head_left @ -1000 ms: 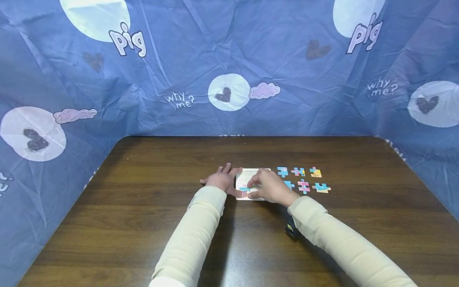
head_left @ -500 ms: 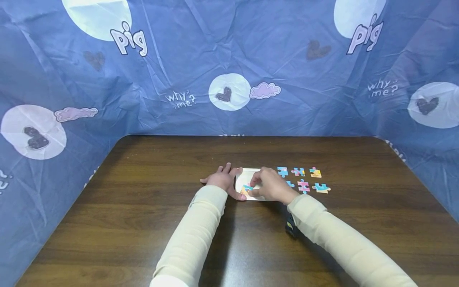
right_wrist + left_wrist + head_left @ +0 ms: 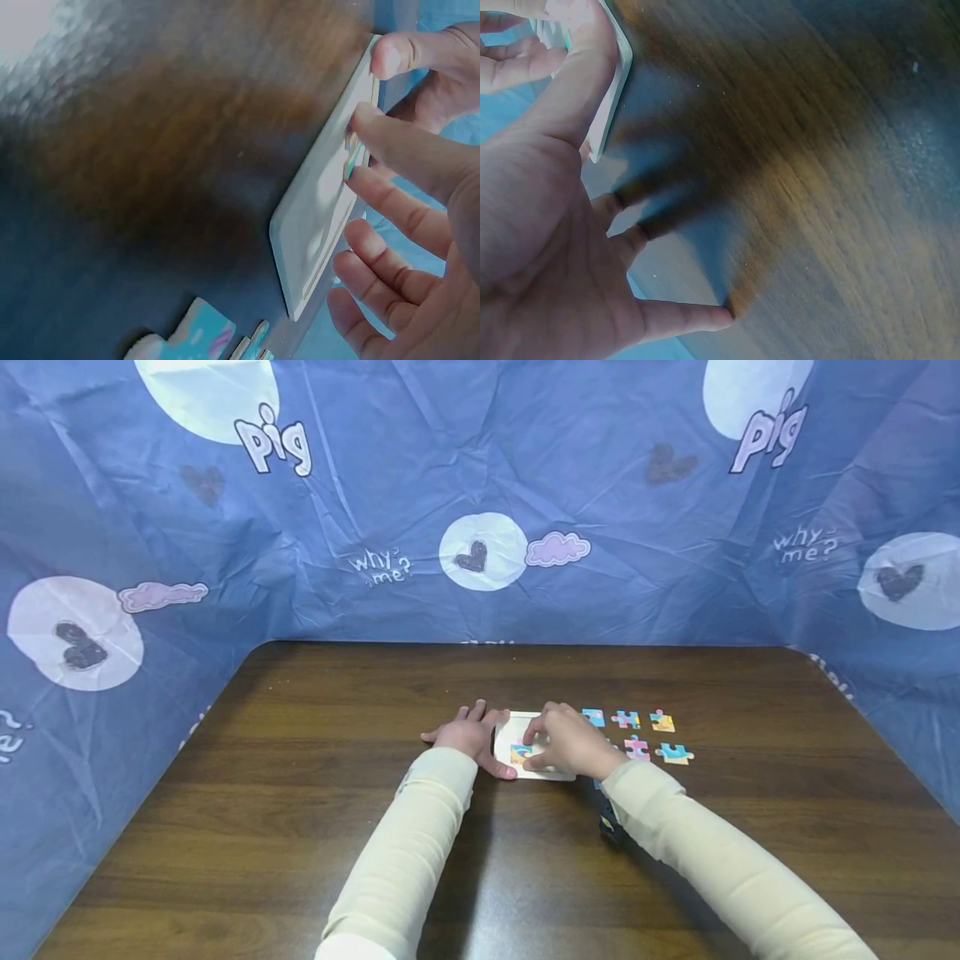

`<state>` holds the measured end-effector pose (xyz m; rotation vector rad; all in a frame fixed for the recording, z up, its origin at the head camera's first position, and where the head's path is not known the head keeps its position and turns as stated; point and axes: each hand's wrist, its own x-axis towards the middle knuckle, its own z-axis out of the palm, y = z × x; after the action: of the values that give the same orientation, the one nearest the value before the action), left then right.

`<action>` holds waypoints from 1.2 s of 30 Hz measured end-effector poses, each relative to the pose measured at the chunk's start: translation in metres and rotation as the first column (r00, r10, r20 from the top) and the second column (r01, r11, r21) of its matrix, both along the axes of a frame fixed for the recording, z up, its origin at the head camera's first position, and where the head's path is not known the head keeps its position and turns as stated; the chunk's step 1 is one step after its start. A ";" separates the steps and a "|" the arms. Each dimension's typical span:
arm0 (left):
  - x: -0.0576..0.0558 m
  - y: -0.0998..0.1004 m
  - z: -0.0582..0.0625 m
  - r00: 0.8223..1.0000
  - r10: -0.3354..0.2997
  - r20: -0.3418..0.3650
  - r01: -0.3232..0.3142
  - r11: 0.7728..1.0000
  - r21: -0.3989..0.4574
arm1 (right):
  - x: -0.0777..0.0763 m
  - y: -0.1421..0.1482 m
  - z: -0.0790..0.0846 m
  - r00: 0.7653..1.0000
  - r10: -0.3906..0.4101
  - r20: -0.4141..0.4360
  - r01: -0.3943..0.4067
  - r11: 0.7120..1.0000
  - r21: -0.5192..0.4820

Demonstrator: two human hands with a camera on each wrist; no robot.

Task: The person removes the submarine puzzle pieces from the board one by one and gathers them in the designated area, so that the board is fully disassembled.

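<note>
A small white tray (image 3: 514, 732) lies flat on the table, under both hands. My left hand (image 3: 467, 737) rests along its left edge, fingers spread, thumb at the near left corner and index finger near the far left corner. Over the tray's near left part, my right hand (image 3: 573, 739) pinches a blue and orange jigsaw puzzle piece (image 3: 519, 753) between thumb and index finger. In the right wrist view this puzzle piece (image 3: 352, 161) sits at or just above the tray surface; contact is hard to tell. The other right fingers are loosely curled.
Several loose puzzle pieces (image 3: 637, 748) lie in rows right of the tray, partly hidden by my right hand. A dark device (image 3: 609, 827) hangs beneath the right wrist. Blue printed cloth (image 3: 480, 610) stands behind the brown wooden table (image 3: 360, 693).
My right fingers have turned the puzzle piece, tilted half a second ago and squarer to the tray now, and shifted it slightly right. The left thumb has slid off the piece to the tray corner.
</note>
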<state>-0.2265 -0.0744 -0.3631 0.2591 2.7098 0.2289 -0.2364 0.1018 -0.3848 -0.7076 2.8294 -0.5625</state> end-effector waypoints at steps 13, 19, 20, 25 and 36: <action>0.000 -0.001 -0.002 1.000 0.001 0.010 -0.001 1.000 -0.004 | 0.000 0.009 -0.002 1.000 0.011 -0.026 -0.012 1.000 -0.021; 0.001 -0.003 0.000 1.000 0.005 0.026 -0.005 1.000 -0.013 | 0.001 0.014 0.003 0.999 0.032 -0.041 -0.031 0.999 0.012; 0.001 -0.003 0.001 1.000 0.007 0.029 -0.007 1.000 -0.011 | 0.001 0.016 0.004 0.999 0.029 -0.036 -0.029 1.000 0.011; 0.000 -0.003 0.001 0.999 0.015 0.030 -0.015 1.000 -0.002 | 0.000 0.033 0.009 1.000 0.017 -0.004 -0.017 0.999 -0.039; -0.002 -0.001 0.001 0.999 0.007 0.040 -0.008 1.000 0.009 | 0.005 0.088 0.018 0.994 0.063 -0.085 -0.072 0.992 -0.103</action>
<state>-0.2283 -0.0754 -0.3621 0.2447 2.6710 0.2465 -0.2318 0.1900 -0.3665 -0.8610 2.8549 -0.6916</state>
